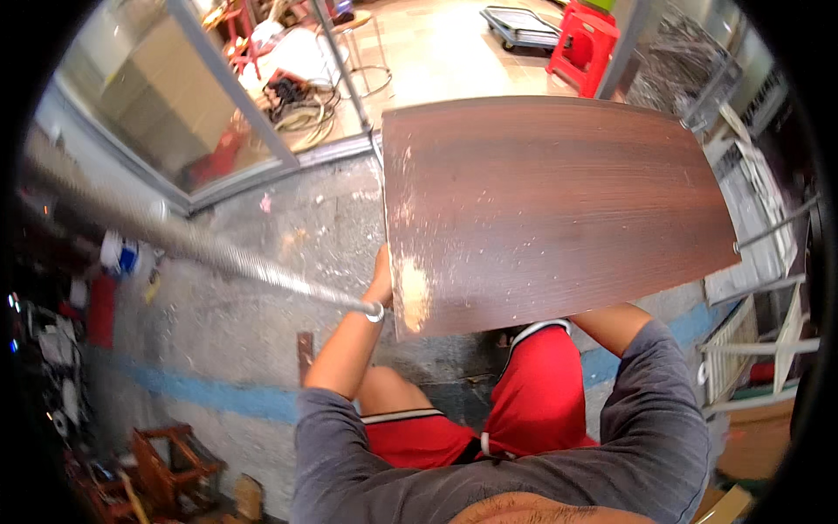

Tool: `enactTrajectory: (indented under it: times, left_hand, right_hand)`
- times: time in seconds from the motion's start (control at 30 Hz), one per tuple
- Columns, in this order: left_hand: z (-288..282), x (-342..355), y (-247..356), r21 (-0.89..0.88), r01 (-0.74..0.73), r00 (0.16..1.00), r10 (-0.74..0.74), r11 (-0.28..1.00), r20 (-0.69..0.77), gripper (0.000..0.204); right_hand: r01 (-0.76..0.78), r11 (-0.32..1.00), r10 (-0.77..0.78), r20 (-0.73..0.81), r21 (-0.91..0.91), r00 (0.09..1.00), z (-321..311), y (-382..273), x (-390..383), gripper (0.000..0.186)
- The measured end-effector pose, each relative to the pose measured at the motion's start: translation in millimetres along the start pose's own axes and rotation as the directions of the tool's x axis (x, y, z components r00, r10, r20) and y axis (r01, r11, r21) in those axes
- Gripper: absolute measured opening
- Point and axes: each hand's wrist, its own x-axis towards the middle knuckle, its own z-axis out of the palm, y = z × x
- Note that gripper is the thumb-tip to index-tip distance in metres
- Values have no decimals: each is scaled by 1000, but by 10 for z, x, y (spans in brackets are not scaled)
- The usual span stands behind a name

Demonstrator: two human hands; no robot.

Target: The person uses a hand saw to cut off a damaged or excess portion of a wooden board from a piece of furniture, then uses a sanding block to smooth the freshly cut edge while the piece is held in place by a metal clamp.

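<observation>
A: What's nearest the left hand (381, 281)?

B: Its fingers grip the left edge of the dark wood-grain panel (559, 210), which is held flat out in front above the red shorts (532, 393). The right hand is hidden under the panel, so I can't tell its grip.

A: How will it handle?

B: Stiff, broad and probably heavy. The laminate looks smooth and slick under pale sawdust, so opposite edges suit best.

A: Beyond the fingers?

B: Rough concrete floor (262, 288), then a glass door (175, 105) and a red plastic stool (587, 44).

Dark brown wood-grain board (550, 210), red shorts (532, 402).
</observation>
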Motion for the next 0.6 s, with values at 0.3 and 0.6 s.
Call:
enactTrajectory:
  times: [0.3,0.6]
  left_hand:
    - [82,330,1031,-67,241,970,-243,968,-29,29]
    - [-131,483,807,49,428,902,-430,902,34,24]
  right_hand:
    - [-248,969,242,-237,1,941,200,-1263,-1396,85]
    - [222,905,139,-743,364,654,-744,-3766,-2105,99]
